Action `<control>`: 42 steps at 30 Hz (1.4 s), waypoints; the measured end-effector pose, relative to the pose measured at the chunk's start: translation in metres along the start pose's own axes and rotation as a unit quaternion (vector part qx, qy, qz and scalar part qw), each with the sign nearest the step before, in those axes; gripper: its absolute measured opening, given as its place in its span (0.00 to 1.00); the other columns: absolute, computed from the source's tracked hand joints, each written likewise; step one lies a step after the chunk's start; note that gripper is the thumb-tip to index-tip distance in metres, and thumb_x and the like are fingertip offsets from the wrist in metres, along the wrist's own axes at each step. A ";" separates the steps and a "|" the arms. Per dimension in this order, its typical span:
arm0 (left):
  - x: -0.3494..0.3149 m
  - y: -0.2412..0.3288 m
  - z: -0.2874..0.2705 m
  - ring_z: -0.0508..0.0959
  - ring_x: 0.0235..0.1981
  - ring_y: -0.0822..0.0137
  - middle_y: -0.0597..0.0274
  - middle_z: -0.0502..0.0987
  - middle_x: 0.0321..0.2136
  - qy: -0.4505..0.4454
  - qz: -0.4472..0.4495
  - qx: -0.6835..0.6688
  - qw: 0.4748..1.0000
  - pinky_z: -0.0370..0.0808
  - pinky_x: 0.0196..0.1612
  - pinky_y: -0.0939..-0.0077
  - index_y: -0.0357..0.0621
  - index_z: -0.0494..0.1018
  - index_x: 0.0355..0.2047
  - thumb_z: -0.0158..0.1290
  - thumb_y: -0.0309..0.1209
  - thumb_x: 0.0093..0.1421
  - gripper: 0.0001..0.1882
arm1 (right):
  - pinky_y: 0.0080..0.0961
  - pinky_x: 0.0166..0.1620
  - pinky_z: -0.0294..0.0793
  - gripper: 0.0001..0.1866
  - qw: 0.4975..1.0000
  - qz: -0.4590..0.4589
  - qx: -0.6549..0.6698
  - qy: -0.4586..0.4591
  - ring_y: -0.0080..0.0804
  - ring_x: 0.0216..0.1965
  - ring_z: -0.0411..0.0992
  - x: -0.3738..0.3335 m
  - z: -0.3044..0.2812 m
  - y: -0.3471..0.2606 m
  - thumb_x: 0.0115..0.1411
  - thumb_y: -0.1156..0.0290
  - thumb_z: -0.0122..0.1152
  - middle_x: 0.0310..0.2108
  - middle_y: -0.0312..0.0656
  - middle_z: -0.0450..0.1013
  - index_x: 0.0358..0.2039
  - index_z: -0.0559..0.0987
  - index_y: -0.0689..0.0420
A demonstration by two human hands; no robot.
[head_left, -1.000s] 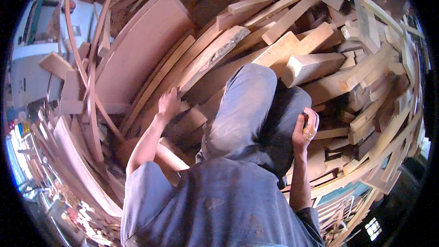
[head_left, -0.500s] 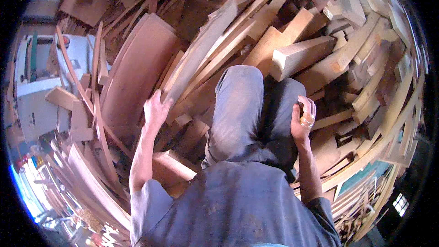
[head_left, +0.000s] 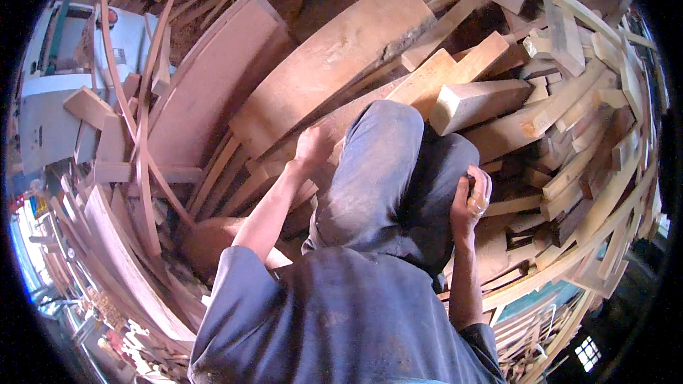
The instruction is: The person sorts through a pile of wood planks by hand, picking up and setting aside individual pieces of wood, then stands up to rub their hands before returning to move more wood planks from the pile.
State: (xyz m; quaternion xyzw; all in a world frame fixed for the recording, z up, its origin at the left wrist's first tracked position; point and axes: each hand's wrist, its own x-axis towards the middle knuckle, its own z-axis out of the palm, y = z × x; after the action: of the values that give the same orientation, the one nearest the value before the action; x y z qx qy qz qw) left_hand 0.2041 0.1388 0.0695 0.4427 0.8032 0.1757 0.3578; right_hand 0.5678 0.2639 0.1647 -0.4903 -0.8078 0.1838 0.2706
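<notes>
My left hand (head_left: 315,146) is low in the pile, beside the lower edge of a wide brown board (head_left: 331,64) with a rough, dark far edge. A reddish plank (head_left: 363,105) runs just past its fingers. The fingertips are blurred and partly hidden, so whether they grip that plank does not show. Against my right knee rests my right hand (head_left: 472,199), fingers loosely bent and the thumb apart. Something yellowish and shiny is around one of its fingers; nothing else shows in it. Just beyond my knees lies a thick squared block (head_left: 480,103).
Wood offcuts crowd around me. A broad reddish slab (head_left: 217,71) leans at the left, with thin curved strips (head_left: 144,149) crossing beside it. Farther left stands a white machine or cabinet (head_left: 53,117). Long curved pieces (head_left: 605,210) arc along the right.
My left hand has left the narrow grey board edge and moved right, towards my knees. A wide brown face now shows where that edge was. The right hand stays at the knee.
</notes>
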 end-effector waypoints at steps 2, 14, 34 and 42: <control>-0.007 -0.039 0.013 0.81 0.46 0.42 0.45 0.81 0.43 0.022 0.017 0.015 1.000 0.79 0.48 0.49 0.43 0.77 0.44 0.53 0.30 0.61 0.12 | 0.45 0.55 0.72 0.16 1.000 0.010 0.016 0.007 0.52 0.49 0.73 0.002 0.001 -0.003 0.61 0.81 0.60 0.46 0.51 0.76 0.50 0.77 0.62; -0.063 -0.069 0.045 0.81 0.45 0.41 0.45 0.82 0.38 -0.044 -0.037 0.005 0.998 0.76 0.51 0.45 0.42 0.79 0.37 0.54 0.30 0.57 0.09 | 0.43 0.53 0.74 0.13 1.000 0.005 0.016 -0.007 0.49 0.48 0.73 0.005 0.001 -0.010 0.65 0.78 0.58 0.46 0.51 0.76 0.50 0.77 0.63; -0.049 -0.077 0.057 0.80 0.48 0.42 0.47 0.82 0.43 -0.106 -0.043 0.022 0.993 0.77 0.51 0.47 0.47 0.80 0.45 0.55 0.38 0.63 0.14 | 0.41 0.53 0.73 0.12 1.000 0.003 0.000 -0.012 0.48 0.48 0.73 0.008 0.006 -0.009 0.66 0.78 0.57 0.46 0.50 0.76 0.49 0.78 0.63; -0.049 -0.067 0.060 0.81 0.47 0.42 0.47 0.83 0.41 -0.089 -0.042 0.071 0.993 0.78 0.51 0.47 0.46 0.79 0.43 0.55 0.34 0.58 0.13 | 0.43 0.55 0.73 0.12 0.999 0.015 -0.025 -0.021 0.49 0.49 0.74 0.007 0.003 -0.011 0.66 0.78 0.56 0.47 0.51 0.76 0.49 0.78 0.63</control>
State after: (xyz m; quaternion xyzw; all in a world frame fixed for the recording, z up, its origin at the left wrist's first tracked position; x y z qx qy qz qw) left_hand 0.2264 0.0590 0.0091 0.4466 0.7966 0.0627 0.4026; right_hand 0.5558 0.2646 0.1706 -0.5047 -0.8106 0.1776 0.2380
